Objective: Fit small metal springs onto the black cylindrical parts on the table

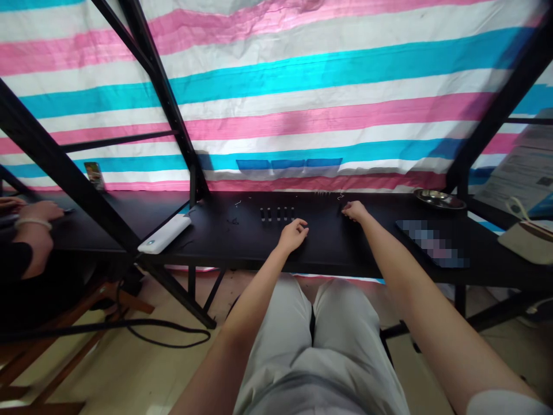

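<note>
My left hand (pixel 294 235) rests at the front of the black table (pixel 242 253), its fingers loosely curled and a little apart, with nothing seen in them. Just beyond it stands a row of several small black cylinders (pixel 279 214) with pale ends. Farther right, the fingertips of my right hand (pixel 355 211) are pinched together over the tabletop at a small black piece (pixel 340 210), whose kind I cannot make out. Behind that hand lie a thin pale curled strip (pixel 341 196) and a row of tiny pale pieces (pixel 322 192).
A white oblong device (pixel 165 234) lies at the left by the black metal frame post (pixel 168 98). To the right are a shiny metal dish (pixel 439 199), a blurred flat phone-like object (pixel 432 244) and a beige pouch (pixel 527 237). Another person's hand (pixel 41 212) is at far left.
</note>
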`<action>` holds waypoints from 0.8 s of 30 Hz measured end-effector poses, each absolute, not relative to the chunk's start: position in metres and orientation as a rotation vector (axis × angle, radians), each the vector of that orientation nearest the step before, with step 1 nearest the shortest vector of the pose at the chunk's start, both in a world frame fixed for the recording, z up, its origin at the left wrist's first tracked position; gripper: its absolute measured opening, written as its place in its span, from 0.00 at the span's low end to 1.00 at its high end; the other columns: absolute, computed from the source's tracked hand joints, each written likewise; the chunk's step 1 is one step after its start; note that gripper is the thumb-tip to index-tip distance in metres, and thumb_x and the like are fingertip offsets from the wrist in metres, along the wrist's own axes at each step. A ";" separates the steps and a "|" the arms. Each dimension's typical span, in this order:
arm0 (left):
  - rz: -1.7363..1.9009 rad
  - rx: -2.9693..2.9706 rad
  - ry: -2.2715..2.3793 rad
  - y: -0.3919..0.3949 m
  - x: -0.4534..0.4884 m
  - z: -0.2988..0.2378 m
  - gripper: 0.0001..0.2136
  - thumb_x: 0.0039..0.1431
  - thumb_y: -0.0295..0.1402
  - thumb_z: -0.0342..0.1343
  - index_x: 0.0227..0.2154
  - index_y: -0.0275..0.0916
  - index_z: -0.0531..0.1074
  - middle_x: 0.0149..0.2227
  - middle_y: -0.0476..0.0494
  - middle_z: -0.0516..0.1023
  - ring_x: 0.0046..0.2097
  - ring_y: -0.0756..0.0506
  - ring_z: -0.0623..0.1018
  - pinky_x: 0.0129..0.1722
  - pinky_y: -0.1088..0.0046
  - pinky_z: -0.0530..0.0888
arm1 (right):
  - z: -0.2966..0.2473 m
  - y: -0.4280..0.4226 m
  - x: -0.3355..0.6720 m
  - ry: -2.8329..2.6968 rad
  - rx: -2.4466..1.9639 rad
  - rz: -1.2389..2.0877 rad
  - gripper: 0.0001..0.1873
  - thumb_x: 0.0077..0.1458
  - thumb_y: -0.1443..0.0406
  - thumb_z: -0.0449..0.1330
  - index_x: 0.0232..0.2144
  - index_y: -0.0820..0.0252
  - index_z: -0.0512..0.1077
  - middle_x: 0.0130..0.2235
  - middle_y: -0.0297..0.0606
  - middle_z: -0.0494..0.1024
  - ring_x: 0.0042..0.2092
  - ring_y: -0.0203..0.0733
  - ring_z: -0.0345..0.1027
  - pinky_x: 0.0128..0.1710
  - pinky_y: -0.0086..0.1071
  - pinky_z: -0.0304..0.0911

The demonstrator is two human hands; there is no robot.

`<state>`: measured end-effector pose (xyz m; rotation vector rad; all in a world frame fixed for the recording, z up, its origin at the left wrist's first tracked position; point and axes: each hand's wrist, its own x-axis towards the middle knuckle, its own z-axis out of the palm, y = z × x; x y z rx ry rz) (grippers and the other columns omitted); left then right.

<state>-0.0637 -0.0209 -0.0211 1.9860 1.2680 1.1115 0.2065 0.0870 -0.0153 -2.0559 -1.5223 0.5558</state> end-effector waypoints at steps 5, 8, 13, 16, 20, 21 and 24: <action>1.116 1.996 1.268 -0.019 -0.065 -0.024 0.08 0.52 0.31 0.53 0.36 0.39 0.69 0.24 0.52 0.74 0.25 0.53 0.71 0.28 0.78 0.67 | -0.014 0.087 0.207 -1.499 -2.053 0.581 0.05 0.45 0.68 0.60 0.28 0.65 0.70 0.21 0.34 0.69 0.18 0.30 0.59 0.19 0.25 0.59; 1.120 2.001 1.261 -0.019 -0.066 -0.024 0.08 0.52 0.31 0.53 0.37 0.39 0.69 0.24 0.52 0.75 0.25 0.53 0.71 0.28 0.78 0.66 | -0.013 0.086 0.207 -1.497 -2.044 0.601 0.06 0.44 0.68 0.61 0.28 0.65 0.70 0.20 0.33 0.69 0.19 0.29 0.59 0.19 0.24 0.58; 1.117 1.995 1.266 -0.018 -0.066 -0.024 0.08 0.52 0.31 0.53 0.36 0.38 0.69 0.23 0.52 0.75 0.24 0.53 0.71 0.28 0.78 0.66 | -0.013 0.086 0.207 -1.483 -2.042 0.608 0.05 0.44 0.68 0.61 0.27 0.65 0.70 0.20 0.34 0.69 0.19 0.29 0.59 0.19 0.25 0.59; 1.123 2.000 1.263 -0.018 -0.065 -0.025 0.08 0.52 0.31 0.53 0.36 0.38 0.69 0.24 0.52 0.75 0.24 0.53 0.71 0.28 0.78 0.66 | -0.014 0.086 0.207 -1.488 -2.029 0.604 0.03 0.44 0.69 0.60 0.25 0.64 0.70 0.21 0.35 0.70 0.19 0.30 0.60 0.19 0.26 0.59; 1.119 1.994 1.252 -0.019 -0.065 -0.025 0.08 0.52 0.31 0.53 0.36 0.39 0.69 0.24 0.52 0.75 0.25 0.53 0.71 0.29 0.78 0.67 | -0.015 0.087 0.208 -1.489 -2.023 0.582 0.02 0.43 0.68 0.60 0.24 0.64 0.70 0.22 0.36 0.71 0.20 0.33 0.62 0.20 0.28 0.61; 1.118 1.993 1.252 -0.019 -0.065 -0.025 0.08 0.52 0.31 0.53 0.36 0.39 0.69 0.24 0.52 0.75 0.25 0.53 0.71 0.29 0.78 0.67 | -0.015 0.087 0.208 -1.487 -2.022 0.575 0.03 0.43 0.68 0.60 0.25 0.63 0.71 0.22 0.37 0.71 0.20 0.33 0.62 0.20 0.28 0.61; 1.120 1.993 1.254 -0.019 -0.066 -0.025 0.08 0.52 0.31 0.53 0.36 0.39 0.69 0.24 0.52 0.75 0.25 0.53 0.71 0.29 0.78 0.67 | -0.014 0.087 0.208 -1.480 -2.020 0.583 0.05 0.41 0.68 0.61 0.26 0.64 0.71 0.21 0.36 0.71 0.20 0.34 0.63 0.21 0.29 0.62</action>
